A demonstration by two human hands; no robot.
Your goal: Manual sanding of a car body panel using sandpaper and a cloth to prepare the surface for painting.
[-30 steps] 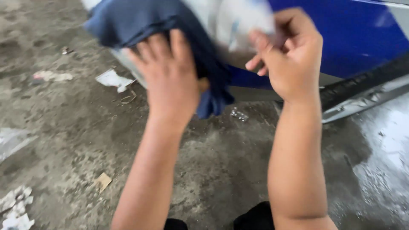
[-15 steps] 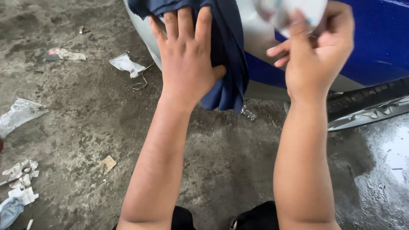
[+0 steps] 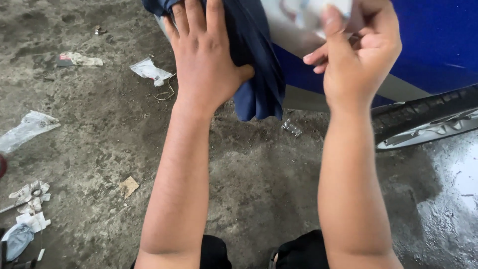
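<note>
My left hand (image 3: pixel 206 55) lies flat, fingers spread, pressing a dark blue cloth (image 3: pixel 259 74) against the lower body of a blue and grey vehicle panel (image 3: pixel 438 40). The cloth hangs down in folds below my palm. To its right, my right hand (image 3: pixel 361 55) pinches a pale, whitish sheet or film (image 3: pixel 318 15) against the panel at the top edge of the view; most of that sheet is cut off. Both forearms reach up from the bottom of the frame.
A black tyre with a silver rim (image 3: pixel 428 122) sits at the right. The concrete floor is dirty, with a wet patch (image 3: pixel 458 194) at the right. Plastic wrappers (image 3: pixel 149 69), paper scraps (image 3: pixel 30 194) and a cardboard bit (image 3: pixel 129 186) litter the left side.
The view has tilted down, so both hands and the cloth now sit higher in frame. My left hand has flattened onto the cloth; my right hand keeps its pinch on the pale sheet.
</note>
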